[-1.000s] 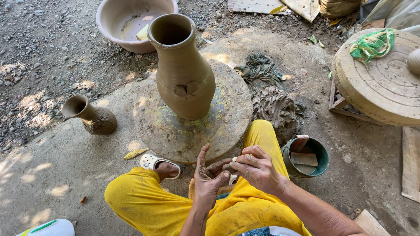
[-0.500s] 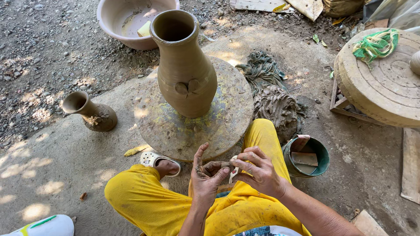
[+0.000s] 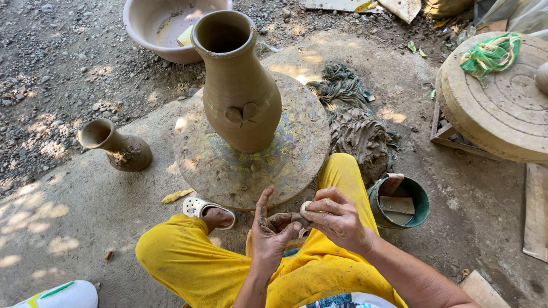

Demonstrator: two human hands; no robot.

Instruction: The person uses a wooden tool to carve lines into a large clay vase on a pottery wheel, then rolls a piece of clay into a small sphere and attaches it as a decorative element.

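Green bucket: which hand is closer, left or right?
Right. The right hand sits just left of the green bucket; the left hand lies farther off, beyond the right hand.
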